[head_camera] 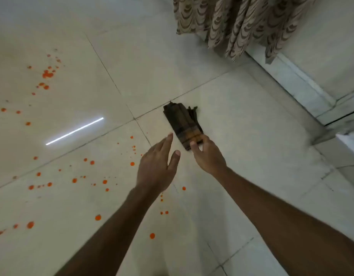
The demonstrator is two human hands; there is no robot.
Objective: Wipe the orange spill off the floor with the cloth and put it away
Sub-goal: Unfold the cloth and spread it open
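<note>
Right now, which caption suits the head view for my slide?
Right hand pinches the folded cloth on the floor; left hand open beside orange drops.

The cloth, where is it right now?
In the head view the folded cloth lies on the floor just right of centre, its near end pinched by the right hand; the orange spill dots the tiles to its left.

Curtain (241, 22) cut off at top; cloth (182, 120) near end hidden under R hand (209, 156).
</note>
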